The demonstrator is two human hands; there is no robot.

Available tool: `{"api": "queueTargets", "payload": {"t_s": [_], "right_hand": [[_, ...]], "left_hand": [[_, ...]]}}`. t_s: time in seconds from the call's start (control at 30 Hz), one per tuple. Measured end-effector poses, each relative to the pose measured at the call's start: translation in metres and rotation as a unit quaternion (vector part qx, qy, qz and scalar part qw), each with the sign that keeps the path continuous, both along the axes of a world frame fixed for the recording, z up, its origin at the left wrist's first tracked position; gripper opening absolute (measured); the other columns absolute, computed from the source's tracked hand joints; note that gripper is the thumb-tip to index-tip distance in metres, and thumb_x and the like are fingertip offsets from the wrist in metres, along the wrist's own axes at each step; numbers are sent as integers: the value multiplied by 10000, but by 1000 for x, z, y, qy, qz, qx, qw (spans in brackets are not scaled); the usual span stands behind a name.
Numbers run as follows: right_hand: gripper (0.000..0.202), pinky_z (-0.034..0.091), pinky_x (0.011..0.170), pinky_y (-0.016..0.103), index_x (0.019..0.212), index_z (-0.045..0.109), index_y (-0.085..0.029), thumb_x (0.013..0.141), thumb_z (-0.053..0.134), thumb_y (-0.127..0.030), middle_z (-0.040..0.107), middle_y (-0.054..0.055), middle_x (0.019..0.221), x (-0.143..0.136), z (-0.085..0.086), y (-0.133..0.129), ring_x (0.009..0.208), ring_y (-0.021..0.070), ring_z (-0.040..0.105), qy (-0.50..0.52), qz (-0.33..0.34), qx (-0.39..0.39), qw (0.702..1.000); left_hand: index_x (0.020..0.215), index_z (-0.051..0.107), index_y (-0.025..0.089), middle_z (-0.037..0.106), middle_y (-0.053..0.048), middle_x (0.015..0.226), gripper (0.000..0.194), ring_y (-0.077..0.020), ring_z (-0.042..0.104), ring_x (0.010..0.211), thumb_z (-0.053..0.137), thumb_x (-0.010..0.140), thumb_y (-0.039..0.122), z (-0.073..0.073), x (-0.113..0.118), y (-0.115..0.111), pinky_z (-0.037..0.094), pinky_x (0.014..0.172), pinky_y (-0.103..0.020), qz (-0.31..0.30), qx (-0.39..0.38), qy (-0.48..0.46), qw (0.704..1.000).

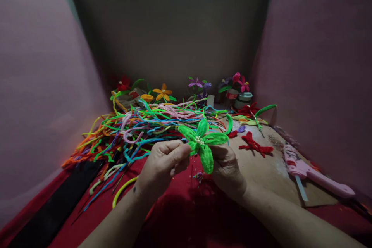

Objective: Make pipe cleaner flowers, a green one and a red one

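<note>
A bright green pipe-cleaner flower (pixel 207 159) with several petals and a cluster of pale stamens at its centre faces me, held above the red cloth. My left hand (pixel 167 159) pinches it at the left, thumb and fingers closed beside the centre. Behind the right-hand petals, my right hand (pixel 228 166) is closed on the flower; its fingertips are partly hidden by the petals. Beyond my hands lies a wide heap of colourful pipe cleaners (pixel 171 112). A red pipe-cleaner petal piece (pixel 255 144) rests on the board to the right.
A pink glue gun (pixel 316 176) with a glue stick lies on the brown board (pixel 270 178) at right. Along the back stand finished flowers, including an orange one (pixel 162 92), and a glass jar (pixel 244 100). A black flat object (pixel 55 205) lies at left on the red cloth (pixel 180 221).
</note>
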State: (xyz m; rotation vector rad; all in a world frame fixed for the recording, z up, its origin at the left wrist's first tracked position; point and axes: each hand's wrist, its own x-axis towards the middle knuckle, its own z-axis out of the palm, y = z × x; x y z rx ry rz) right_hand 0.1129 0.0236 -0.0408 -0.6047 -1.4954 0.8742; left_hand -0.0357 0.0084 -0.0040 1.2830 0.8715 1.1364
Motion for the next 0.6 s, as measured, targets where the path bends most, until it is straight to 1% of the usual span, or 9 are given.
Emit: {"api": "queueTargets", "payload": {"t_s": [0.1, 0.17, 0.27, 0.4, 0.5, 0.6], "right_hand": [[140, 490, 616, 277, 747, 701, -238, 777, 582, -171, 652, 16, 706, 0, -2, 0, 653, 152, 571, -11, -2, 17, 1000], [157, 487, 620, 278, 781, 702, -250, 783, 572, -161, 660, 12, 722, 1, -5, 0, 665, 153, 585, -15, -10, 30, 999], [163, 482, 625, 289, 817, 695, -249, 781, 569, -151, 672, 17, 755, 1, -8, 2, 656, 152, 587, -24, -36, 28, 999], [152, 472, 622, 290, 795, 686, -236, 805, 548, -174, 662, 22, 740, 2, -7, 2, 656, 150, 578, -37, -43, 35, 998], [172, 462, 641, 298, 714, 674, -223, 817, 541, -194, 630, 18, 693, 3, -4, 1, 657, 148, 557, -58, -46, 60, 995], [183, 461, 623, 309, 689, 665, -213, 820, 537, -209, 620, 23, 689, 5, -3, 0, 630, 147, 536, -77, -51, 61, 994]], "left_hand": [[482, 380, 157, 317, 56, 461, 424, -56, 239, 450, 597, 762, 391, 2, 1, -1, 168, 455, -236, -12, -2, 3, 1000], [481, 385, 157, 320, 54, 462, 417, -58, 243, 454, 587, 772, 377, 4, 1, -1, 167, 459, -242, -11, -4, 6, 1000], [485, 401, 154, 331, 52, 462, 407, -59, 246, 456, 584, 776, 372, 5, 2, 0, 167, 461, -246, -14, -1, 8, 1000], [494, 425, 146, 346, 51, 464, 393, -52, 245, 447, 606, 761, 370, 3, 0, 2, 156, 449, -236, -16, -3, 1, 1000], [512, 441, 140, 356, 53, 476, 397, -47, 256, 444, 634, 729, 410, 0, 0, 4, 162, 440, -219, -21, -16, -23, 999], [525, 472, 134, 370, 46, 476, 452, -54, 302, 448, 600, 715, 524, 0, 0, 6, 210, 440, -205, -10, -30, -58, 998]]}}
